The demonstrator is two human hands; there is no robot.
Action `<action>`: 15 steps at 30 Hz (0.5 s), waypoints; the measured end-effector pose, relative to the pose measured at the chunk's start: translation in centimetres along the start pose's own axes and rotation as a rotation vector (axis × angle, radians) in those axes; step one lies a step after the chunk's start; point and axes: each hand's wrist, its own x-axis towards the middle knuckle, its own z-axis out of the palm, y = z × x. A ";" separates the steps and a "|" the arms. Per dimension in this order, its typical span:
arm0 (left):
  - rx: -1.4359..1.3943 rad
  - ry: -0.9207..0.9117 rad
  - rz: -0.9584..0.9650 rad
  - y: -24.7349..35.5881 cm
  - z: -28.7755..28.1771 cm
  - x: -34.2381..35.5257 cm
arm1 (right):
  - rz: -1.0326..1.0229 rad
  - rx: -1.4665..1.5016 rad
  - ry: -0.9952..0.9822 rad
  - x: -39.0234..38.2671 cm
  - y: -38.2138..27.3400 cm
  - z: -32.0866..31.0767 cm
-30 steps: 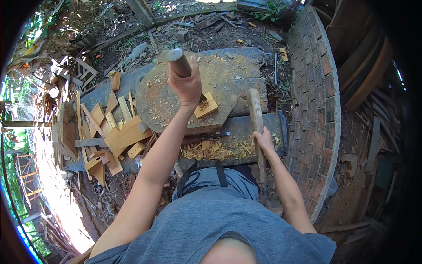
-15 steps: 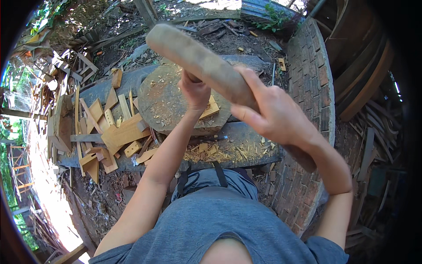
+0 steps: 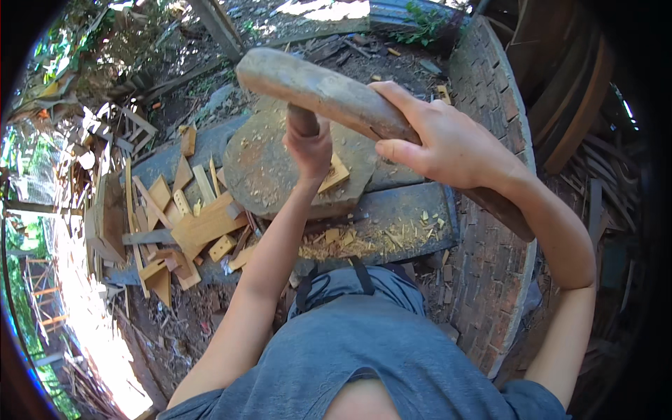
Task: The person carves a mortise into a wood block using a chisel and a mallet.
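Note:
My right hand (image 3: 455, 143) is wrapped round a thick, worn wooden mallet (image 3: 315, 85), shaped like a long club, which slants up to the left. My left hand (image 3: 309, 150) is closed on a chisel (image 3: 302, 120); its round brown handle shows, and its blade is hidden under the hand. The mallet's underside is right at the handle's top; I cannot tell whether they touch. Below and beside my left hand, a light wooden block (image 3: 337, 173) lies on a round stump (image 3: 255, 171) strewn with chips.
The stump stands on a dark bench (image 3: 413, 206) littered with shavings. To the left lie several wood offcuts (image 3: 203, 227), drilled blocks and a grey saw blade (image 3: 148, 238). A low brick wall (image 3: 483, 259) runs along the right, with curved boards (image 3: 577, 112) beyond it.
The mallet's far end has come down slightly, and more of the chisel handle shows beneath it. My right forearm has swung outward. The whole view has shifted a little.

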 end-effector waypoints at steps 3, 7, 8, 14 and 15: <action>0.024 -0.129 -0.285 1.3 -1.3 0.2 | 0.117 0.292 -0.060 -0.8 0.5 -0.3; -0.010 -0.127 -0.298 1.2 -0.9 1.7 | 0.270 0.607 0.167 -3.9 3.0 5.0; -0.015 -0.129 -0.298 0.8 -0.9 1.9 | 0.208 0.466 0.330 -4.7 6.1 8.6; -0.027 -0.115 -0.229 -1.1 -0.4 2.1 | 0.649 0.224 0.240 -11.4 15.2 24.4; -0.028 -0.112 -0.221 -1.1 -0.3 2.0 | 0.642 0.230 0.234 -12.2 15.5 26.0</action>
